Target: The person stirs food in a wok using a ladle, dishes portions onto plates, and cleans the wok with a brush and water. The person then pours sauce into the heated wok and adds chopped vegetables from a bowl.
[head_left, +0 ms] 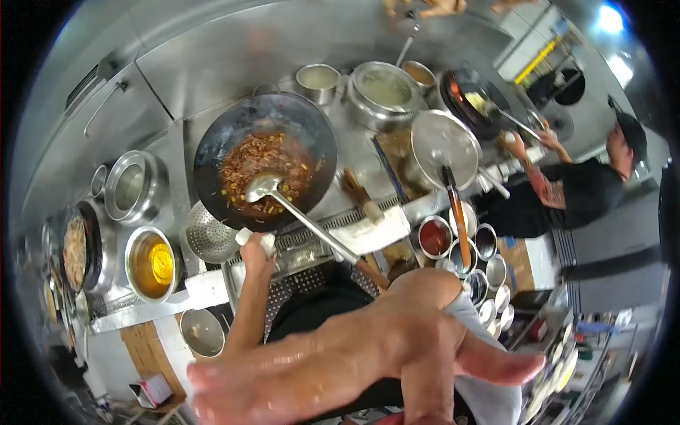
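Fingers of the left hand (258, 255) clutch a crumpled white cloth (267, 242), just beyond them a round black metal wok (308, 127), likely heavy, best gripped through cloth at its rim, while the right hand (375, 340) splays, empty.

a restaurant-style kitchen, to judge by the cook line and its large cookware. just beyond the left hand (256, 256), a big blackened wok (301, 131) of browned food, with a long ladle (304, 218) in it, sits on a steel worktop (361, 145); steel wall panels (212, 57) rise behind. left of that hand is a metal pot (145, 237) of yellow liquid. well to its right, a co-worker (545, 198) in black cap and clothing stands at a second wok (499, 92), near clustered small containers (496, 269).
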`<state>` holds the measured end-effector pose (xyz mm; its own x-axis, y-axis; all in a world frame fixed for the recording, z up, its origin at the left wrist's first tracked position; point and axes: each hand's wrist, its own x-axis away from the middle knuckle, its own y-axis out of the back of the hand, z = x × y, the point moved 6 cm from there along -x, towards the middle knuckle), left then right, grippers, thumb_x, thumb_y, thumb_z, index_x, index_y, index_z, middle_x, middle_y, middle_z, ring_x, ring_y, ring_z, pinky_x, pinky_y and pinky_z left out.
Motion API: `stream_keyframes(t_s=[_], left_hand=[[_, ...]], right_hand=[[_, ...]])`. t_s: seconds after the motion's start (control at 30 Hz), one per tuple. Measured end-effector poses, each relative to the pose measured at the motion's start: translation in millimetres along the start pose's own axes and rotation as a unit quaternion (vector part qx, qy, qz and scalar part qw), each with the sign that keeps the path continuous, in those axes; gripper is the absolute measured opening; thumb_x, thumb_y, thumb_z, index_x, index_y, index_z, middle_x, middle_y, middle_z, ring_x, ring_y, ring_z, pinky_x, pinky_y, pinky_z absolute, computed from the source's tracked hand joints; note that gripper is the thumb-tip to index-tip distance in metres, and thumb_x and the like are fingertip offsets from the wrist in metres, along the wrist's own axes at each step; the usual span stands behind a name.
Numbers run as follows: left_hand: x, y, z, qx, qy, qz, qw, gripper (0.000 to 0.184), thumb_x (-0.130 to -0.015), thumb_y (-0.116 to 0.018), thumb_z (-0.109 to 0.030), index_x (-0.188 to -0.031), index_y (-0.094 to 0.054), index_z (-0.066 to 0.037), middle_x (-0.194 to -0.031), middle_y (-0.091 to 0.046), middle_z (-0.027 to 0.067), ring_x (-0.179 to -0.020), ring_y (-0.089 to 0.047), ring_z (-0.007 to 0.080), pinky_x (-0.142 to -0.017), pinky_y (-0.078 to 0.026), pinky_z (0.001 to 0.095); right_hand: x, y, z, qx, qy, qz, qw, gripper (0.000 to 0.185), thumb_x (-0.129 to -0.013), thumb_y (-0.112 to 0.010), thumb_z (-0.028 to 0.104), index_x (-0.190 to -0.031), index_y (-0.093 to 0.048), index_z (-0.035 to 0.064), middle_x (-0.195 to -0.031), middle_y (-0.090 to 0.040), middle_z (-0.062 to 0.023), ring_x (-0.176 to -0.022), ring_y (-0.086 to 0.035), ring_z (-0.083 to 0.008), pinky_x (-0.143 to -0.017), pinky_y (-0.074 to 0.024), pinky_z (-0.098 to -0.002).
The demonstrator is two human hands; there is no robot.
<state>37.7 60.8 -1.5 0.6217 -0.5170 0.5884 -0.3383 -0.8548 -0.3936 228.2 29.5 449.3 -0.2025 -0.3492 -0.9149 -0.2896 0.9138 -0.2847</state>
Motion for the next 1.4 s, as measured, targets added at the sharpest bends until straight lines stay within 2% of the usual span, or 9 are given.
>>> stream_keyframes(t_s=[0.07, 0.1, 0.17, 0.33, 0.53, 0.97, 1.1, 1.2, 1.4], left_hand=[[0, 6, 2, -0.030, 0.012, 0.007, 0.999, 0.006, -0.084, -0.061, -0.004, -0.087, -0.058, -0.009, -0.076, -0.062, 0.0046, -0.063, -0.062, 0.0213, -0.056, -0.052, 0.0357], [-14, 18, 8, -0.106, -0.028, -0.004, 0.994, 0.006, -0.084, -0.061, -0.004, -0.087, -0.059, -0.008, -0.076, -0.062, 0.0052, -0.063, -0.063, 0.0216, -0.057, -0.052, 0.0359], [-1, 25, 7, -0.080, -0.052, 0.004, 0.995, 0.005, -0.084, -0.061, -0.003, -0.088, -0.059, -0.006, -0.077, -0.063, 0.0061, -0.066, -0.064, 0.0219, -0.059, -0.053, 0.0362], [15, 41, 30, -0.023, 0.009, 0.034, 0.999, 0.008, -0.092, -0.058, -0.014, -0.090, -0.062, -0.008, -0.078, -0.064, 0.0061, -0.067, -0.064, 0.0215, -0.054, -0.050, 0.0372], [82, 54, 38, 0.037, -0.003, 0.007, 0.999, 0.004, -0.087, -0.063, -0.006, -0.089, -0.064, -0.003, -0.079, -0.065, 0.0073, -0.062, -0.064, 0.0208, -0.051, -0.051, 0.0355], [155, 105, 116, -0.042, -0.015, -0.099, 0.994, 0.008, -0.087, -0.065, -0.010, -0.085, -0.064, -0.003, -0.077, -0.065, 0.0067, -0.062, -0.064, 0.0196, -0.051, -0.049, 0.0355], [164, 102, 112, -0.075, -0.065, -0.100, 0.990, 0.011, -0.088, -0.066, -0.016, -0.088, -0.064, -0.005, -0.075, -0.066, 0.0052, -0.058, -0.062, 0.0174, -0.047, -0.045, 0.0326], [172, 97, 106, -0.071, 0.064, -0.077, 0.992, 0.014, -0.090, -0.068, -0.024, -0.093, -0.063, -0.011, -0.079, -0.067, 0.0016, -0.065, -0.062, 0.0159, -0.052, -0.043, 0.0350], [159, 102, 111, -0.049, 0.029, -0.063, 0.996, 0.008, -0.087, -0.065, -0.019, -0.091, -0.061, -0.013, -0.076, -0.064, 0.0040, -0.063, -0.059, 0.0185, -0.051, -0.042, 0.0371]], right_hand=[[1, 12, 40, 0.102, -0.237, 0.092, 0.962, 0.111, -0.082, -0.022, 0.096, -0.109, -0.079, 0.0043, -0.160, -0.014, -0.0429, -0.136, -0.035, -0.0669, -0.109, -0.0221, -0.0743], [7, 9, 48, 0.030, -0.459, -0.034, 0.887, 0.094, -0.092, -0.027, 0.086, -0.093, -0.080, 0.0081, -0.158, -0.018, -0.0432, -0.151, -0.006, -0.0594, -0.112, -0.0056, -0.0794], [47, 44, 60, 0.161, -0.421, 0.061, 0.891, 0.083, -0.095, -0.038, 0.079, -0.100, -0.078, 0.0064, -0.158, -0.029, -0.0386, -0.149, -0.019, -0.0584, -0.103, -0.0383, -0.0725], [232, 139, 147, 0.644, -0.721, 0.221, 0.128, 0.078, -0.086, -0.077, 0.035, -0.153, -0.043, 0.0139, -0.130, -0.062, -0.0252, -0.117, -0.062, -0.0424, -0.095, -0.0522, -0.0494], [249, 129, 182, 0.631, -0.676, 0.043, 0.377, 0.064, -0.091, -0.068, 0.019, -0.151, -0.046, 0.0140, -0.112, -0.068, -0.0300, -0.105, -0.068, -0.0451, -0.093, -0.0532, -0.0481], [293, 134, 228, 0.534, -0.778, 0.097, 0.317, 0.062, -0.092, -0.064, 0.017, -0.148, -0.044, -0.0025, -0.139, -0.055, -0.0323, -0.129, -0.055, -0.0448, -0.109, -0.0445, -0.0428], [236, 106, 239, 0.572, -0.683, 0.065, 0.449, 0.066, -0.096, -0.066, 0.019, -0.154, -0.039, -0.0002, -0.139, -0.059, -0.0287, -0.122, -0.063, -0.0314, -0.106, -0.0461, -0.0353], [241, 60, 284, 0.462, -0.830, -0.047, 0.309, 0.066, -0.098, -0.065, 0.019, -0.157, -0.038, 0.0075, -0.120, -0.066, -0.0132, -0.085, -0.066, -0.0197, -0.084, -0.0545, -0.0339], [338, 62, 361, 0.617, -0.635, 0.016, 0.466, 0.054, -0.099, -0.063, 0.025, -0.148, -0.049, 0.0056, -0.109, -0.070, -0.0291, -0.100, -0.072, -0.0419, -0.086, -0.0541, -0.0464]])
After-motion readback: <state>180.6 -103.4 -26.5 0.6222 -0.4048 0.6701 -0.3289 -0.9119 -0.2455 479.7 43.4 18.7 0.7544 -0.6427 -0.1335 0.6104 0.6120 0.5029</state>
